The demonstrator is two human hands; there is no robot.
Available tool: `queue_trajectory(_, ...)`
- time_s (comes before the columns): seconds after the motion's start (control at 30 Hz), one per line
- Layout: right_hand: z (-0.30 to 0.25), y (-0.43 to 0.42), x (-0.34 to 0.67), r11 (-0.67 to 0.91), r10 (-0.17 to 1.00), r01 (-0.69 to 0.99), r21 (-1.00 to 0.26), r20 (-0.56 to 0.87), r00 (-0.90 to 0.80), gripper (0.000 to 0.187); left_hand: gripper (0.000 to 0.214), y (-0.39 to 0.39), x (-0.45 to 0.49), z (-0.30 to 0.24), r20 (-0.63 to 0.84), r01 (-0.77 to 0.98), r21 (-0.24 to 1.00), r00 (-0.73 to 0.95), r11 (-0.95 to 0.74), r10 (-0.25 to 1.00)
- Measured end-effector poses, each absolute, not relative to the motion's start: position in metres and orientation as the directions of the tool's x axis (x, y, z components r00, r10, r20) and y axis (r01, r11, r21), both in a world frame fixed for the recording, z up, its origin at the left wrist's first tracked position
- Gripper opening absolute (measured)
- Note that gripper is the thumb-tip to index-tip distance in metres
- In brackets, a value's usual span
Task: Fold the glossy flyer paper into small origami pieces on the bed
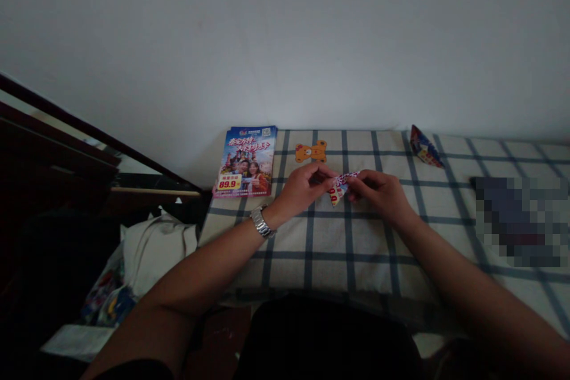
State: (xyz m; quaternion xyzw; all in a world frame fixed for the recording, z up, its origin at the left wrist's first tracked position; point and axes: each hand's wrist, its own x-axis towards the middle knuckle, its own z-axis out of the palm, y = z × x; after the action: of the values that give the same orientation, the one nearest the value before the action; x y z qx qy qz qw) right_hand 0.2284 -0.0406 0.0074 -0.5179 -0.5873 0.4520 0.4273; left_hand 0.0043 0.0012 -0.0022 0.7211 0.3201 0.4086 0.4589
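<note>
Checked tablecloth (356,249) carries a flyer (246,161), bear cutout (310,152), folded paper (425,147).

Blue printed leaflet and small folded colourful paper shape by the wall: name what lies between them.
In the head view, an orange bear-shaped cutout lies flat there, nearer the blue printed leaflet; otherwise bare checked cloth.

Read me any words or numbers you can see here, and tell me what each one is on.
"89.9": yellow price box on the flyer.
Headline and small print on it: Chinese characters, too blurred to read.
Red print on the folded paper pinched between left hand and right hand: too small to read.
No text on the bear cutout.
</note>
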Motion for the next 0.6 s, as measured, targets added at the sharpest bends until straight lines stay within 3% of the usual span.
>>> queue_trajectory(0.2, 0.0089, -0.0426, 0.2269, 0.025, 0.991, 0.166, -0.986, 0.002, -0.137, 0.037, 0.017, -0.0004, 0.0057, -0.0023, 0.306, 0.049, 0.931, 0.438, -0.363, 0.845)
queue_trajectory(0.6, 0.0078, -0.0434, 0.2312, 0.073, 0.985, 0.317, -0.946, 0.018, -0.174, 0.035, 0.025, 0.0059, 0.0016, -0.0056, 0.210, 0.070, 0.951, 0.566, -0.301, 0.797)
